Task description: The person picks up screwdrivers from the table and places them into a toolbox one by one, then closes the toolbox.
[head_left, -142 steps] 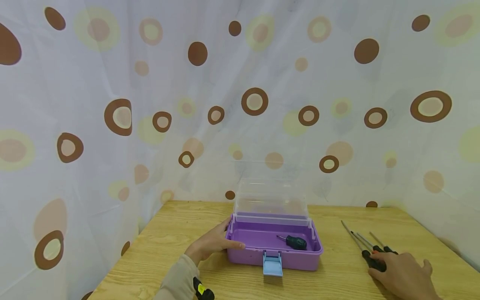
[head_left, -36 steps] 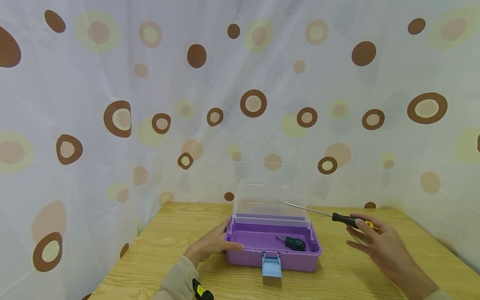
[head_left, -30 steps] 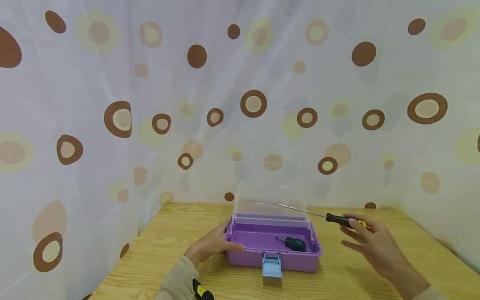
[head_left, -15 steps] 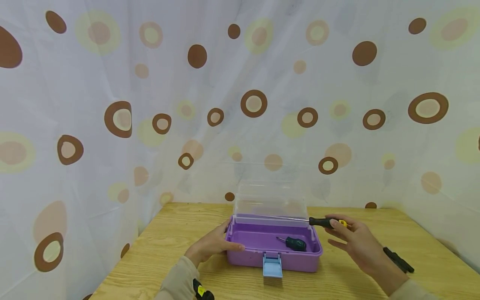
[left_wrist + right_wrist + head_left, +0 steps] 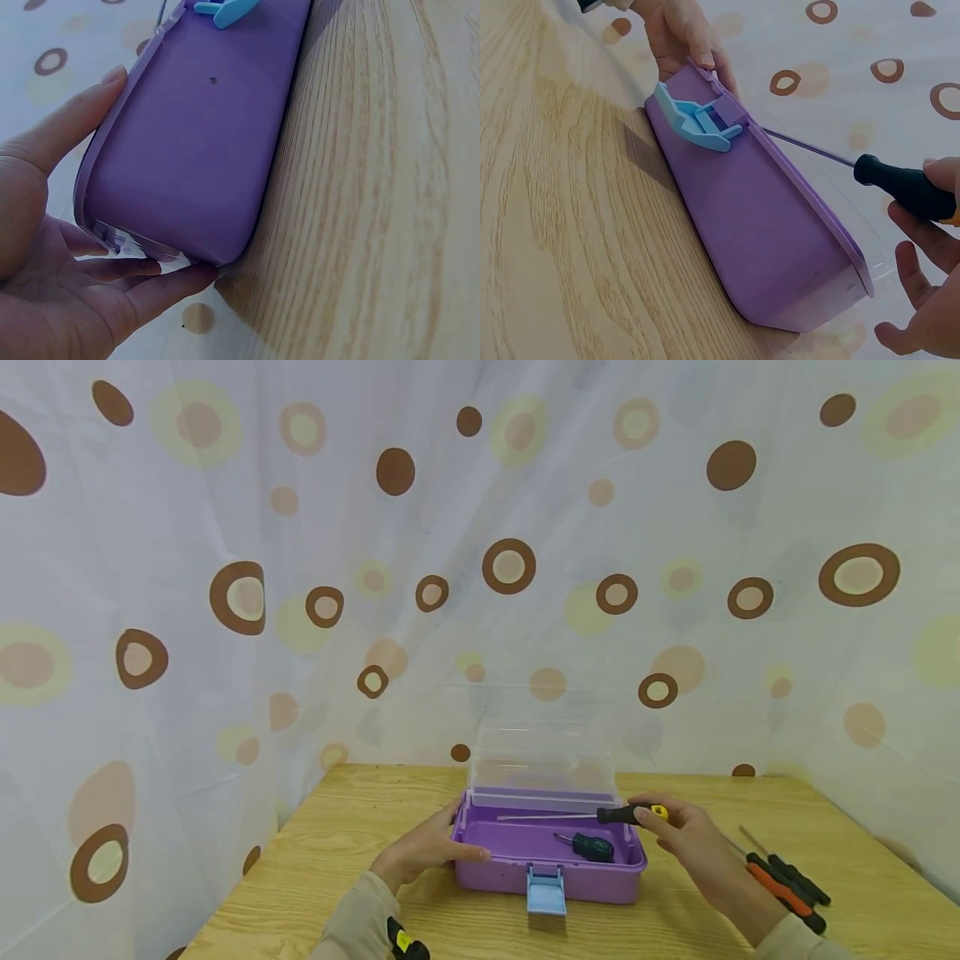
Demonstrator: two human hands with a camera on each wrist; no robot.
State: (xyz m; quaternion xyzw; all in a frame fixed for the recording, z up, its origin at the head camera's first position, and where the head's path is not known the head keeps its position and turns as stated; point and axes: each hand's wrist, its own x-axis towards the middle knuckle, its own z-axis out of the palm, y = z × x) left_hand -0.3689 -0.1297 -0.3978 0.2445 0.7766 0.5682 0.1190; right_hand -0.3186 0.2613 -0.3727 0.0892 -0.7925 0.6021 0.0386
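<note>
A purple toolbox (image 5: 502, 875) with a light blue latch (image 5: 546, 893) stands on the table, its clear lid (image 5: 543, 752) raised. My left hand (image 5: 427, 847) holds its left end, thumb along the front rim and fingers against the end wall, as the left wrist view shows. A short dark green screwdriver (image 5: 592, 847) lies inside at the right. With thumb and fingers my right hand (image 5: 693, 843) pinches the black and yellow handle of a long screwdriver (image 5: 618, 814). Its shaft points left over the box's inside, and the handle is above the right rim.
Several more screwdrivers lie on the table to the right, among them one with an orange and black handle (image 5: 783, 889) and one black-handled (image 5: 802, 881). A spotted curtain (image 5: 570, 527) hangs behind the wooden table (image 5: 352, 818).
My right hand picked up the long screwdriver from the right of the table, carried it left and lowered it over the toolbox. The left hand has kept its hold.
</note>
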